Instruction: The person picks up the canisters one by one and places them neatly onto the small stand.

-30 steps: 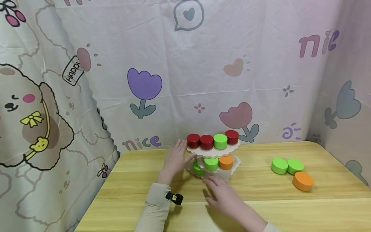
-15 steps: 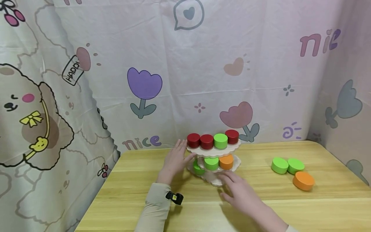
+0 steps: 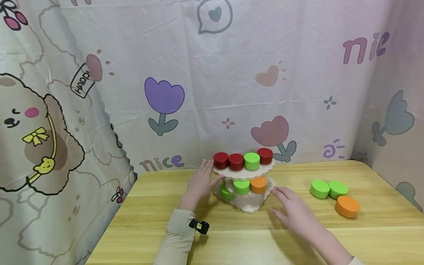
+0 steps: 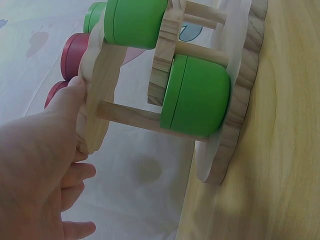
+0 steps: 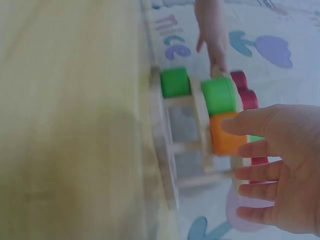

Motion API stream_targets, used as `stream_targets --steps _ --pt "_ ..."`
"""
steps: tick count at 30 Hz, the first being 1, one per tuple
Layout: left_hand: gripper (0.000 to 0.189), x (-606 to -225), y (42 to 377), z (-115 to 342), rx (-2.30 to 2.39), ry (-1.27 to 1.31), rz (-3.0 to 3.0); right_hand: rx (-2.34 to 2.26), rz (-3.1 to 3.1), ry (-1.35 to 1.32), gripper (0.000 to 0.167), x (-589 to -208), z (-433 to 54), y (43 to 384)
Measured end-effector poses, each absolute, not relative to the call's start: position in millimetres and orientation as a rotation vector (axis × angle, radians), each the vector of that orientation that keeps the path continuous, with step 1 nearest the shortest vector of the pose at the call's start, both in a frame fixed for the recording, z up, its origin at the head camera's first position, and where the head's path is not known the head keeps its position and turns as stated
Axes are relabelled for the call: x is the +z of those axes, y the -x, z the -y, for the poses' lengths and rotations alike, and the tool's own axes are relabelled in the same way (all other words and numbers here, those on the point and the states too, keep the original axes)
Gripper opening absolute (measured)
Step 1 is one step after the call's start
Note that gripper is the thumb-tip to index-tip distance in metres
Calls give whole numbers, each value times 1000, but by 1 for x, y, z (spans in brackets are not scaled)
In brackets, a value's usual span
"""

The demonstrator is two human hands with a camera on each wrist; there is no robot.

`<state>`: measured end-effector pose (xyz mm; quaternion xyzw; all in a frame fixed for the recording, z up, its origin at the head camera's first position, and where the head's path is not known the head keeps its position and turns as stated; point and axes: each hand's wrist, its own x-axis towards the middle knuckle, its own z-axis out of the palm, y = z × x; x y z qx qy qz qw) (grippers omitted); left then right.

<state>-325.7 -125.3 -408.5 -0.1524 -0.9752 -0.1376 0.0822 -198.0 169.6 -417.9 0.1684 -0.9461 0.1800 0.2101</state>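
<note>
A three-tier wooden stand (image 3: 250, 206) with scalloped edges stands on the table. Its top tier (image 3: 245, 175) bears red cylinders (image 3: 236, 162) and a green cylinder (image 3: 252, 161). Lower down sit a green cylinder (image 3: 241, 187) and an orange cylinder (image 3: 258, 185) on the middle tier, and another green cylinder (image 4: 197, 97) on the bottom one. My left hand (image 3: 200, 182) holds the top tier's left edge, thumb and fingers at its rim in the left wrist view. With fingers extended and nothing held, my right hand (image 3: 296, 211) is beside the stand's right side; contact with its edge is unclear.
Two green cylinders (image 3: 320, 188) and an orange cylinder (image 3: 347, 207) lie on the wooden table (image 3: 381, 228) to the right of my right hand. A patterned cloth (image 3: 212, 81) hangs behind the table and along both sides.
My right hand has moved right, from in front of the stand to its right side, uncovering the bottom tier's front. My left hand and the cylinders stay put.
</note>
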Motion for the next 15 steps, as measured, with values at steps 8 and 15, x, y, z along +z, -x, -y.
stream_targets --steps 8,15 --pt "85 -410 327 126 -404 471 2907 494 2646 -324 59 -407 -205 205" --pt "85 -408 325 125 -425 457 2911 484 2640 -208 59 -404 -238 213"
